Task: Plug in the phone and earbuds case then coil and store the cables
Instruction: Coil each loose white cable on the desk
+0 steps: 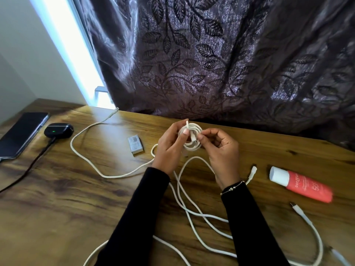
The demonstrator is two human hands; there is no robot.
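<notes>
While smooth white cables (194, 208) lie looped loose on the wood-grain worktop (67, 189), a round cable coil (191, 136) is gripped above it by the left hand (171, 150); its end is pinched by the right hand (221, 150). Glossy black phone (21, 135) and oval earbuds case (58, 129) are seen far left.

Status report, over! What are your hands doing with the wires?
Left hand holds white cable coil; right hand pinches its end. Loose white cables uncoiled. Earbuds case plugged in.
</notes>
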